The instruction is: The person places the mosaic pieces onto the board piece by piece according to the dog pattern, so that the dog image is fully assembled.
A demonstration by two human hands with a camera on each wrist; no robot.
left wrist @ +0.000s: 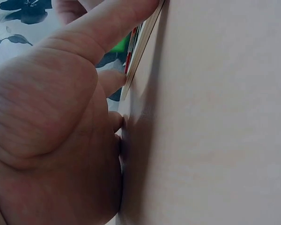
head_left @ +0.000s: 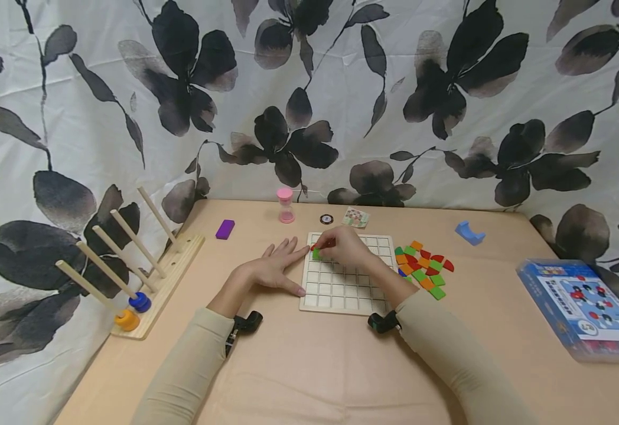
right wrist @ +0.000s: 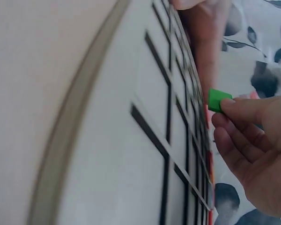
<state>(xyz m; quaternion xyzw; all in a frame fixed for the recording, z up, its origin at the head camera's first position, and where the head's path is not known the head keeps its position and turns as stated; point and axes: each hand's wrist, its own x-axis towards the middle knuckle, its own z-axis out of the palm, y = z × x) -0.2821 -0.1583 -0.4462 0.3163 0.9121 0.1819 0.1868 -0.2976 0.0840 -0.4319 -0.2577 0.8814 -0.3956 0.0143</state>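
Note:
A white board with a grid of squares (head_left: 336, 289) lies on the table. My right hand (head_left: 344, 245) is over its upper left part and pinches a green square tile (right wrist: 216, 100) between thumb and fingers. A red piece (head_left: 313, 248) shows on the board beside the green tile, partly hidden by the fingers. My left hand (head_left: 272, 268) rests at the board's left edge with its fingers spread; in the left wrist view its thumb and fingertips touch the board's edge (left wrist: 139, 58).
Loose red, green and orange tiles (head_left: 421, 268) lie right of the board. A wooden peg rack (head_left: 182, 254) stands left, a blue plastic case (head_left: 580, 307) right. Behind are a purple block (head_left: 225, 229), pink sand timer (head_left: 285, 206), black disc (head_left: 326, 219), card (head_left: 355, 217) and blue piece (head_left: 469, 233).

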